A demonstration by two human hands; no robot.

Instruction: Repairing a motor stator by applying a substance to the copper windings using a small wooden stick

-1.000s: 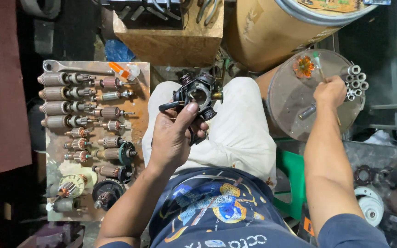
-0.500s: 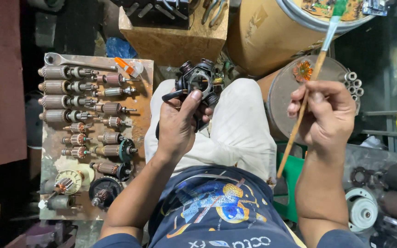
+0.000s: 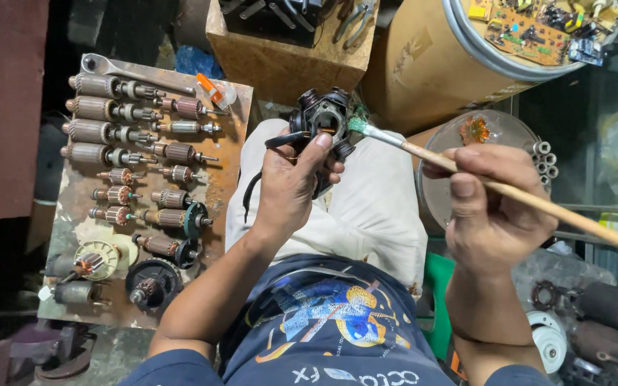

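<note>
— What is in the middle there?

— A black motor coil [image 3: 325, 118], ring-shaped with wound lobes around it, held up over the person's lap just in front of a wooden block [image 3: 280, 61]. The left hand [image 3: 291, 186] has its grip closed on the coil from below, the thumb pressed against the ring's edge.

— And the other hand?

— The right hand [image 3: 491, 207] has its grip closed around a long wooden-handled brush [image 3: 466, 168]. The green-tipped bristles touch the right side of the coil, and the handle runs off toward the lower right.

— What sits under all that?

— The person's knee in pale trousers [image 3: 366, 207], with a dark printed shirt [image 3: 323, 314] lower down.

— What is off to the left?

— A rusty metal tray [image 3: 223, 150] that carries rows of small motor rotors [image 3: 119, 132], most lying on their sides, with a wrench [image 3: 119, 68] along its top edge and a small orange-capped tube [image 3: 212, 89] near the corner.

— To the right?

— A round tin lid [image 3: 488, 139] with an orange blob on it, just beside a cluster of short white tubes [image 3: 543, 159]. Above it stands a big cardboard drum [image 3: 416, 61] with circuit boards [image 3: 531, 25] lying on top.
</note>
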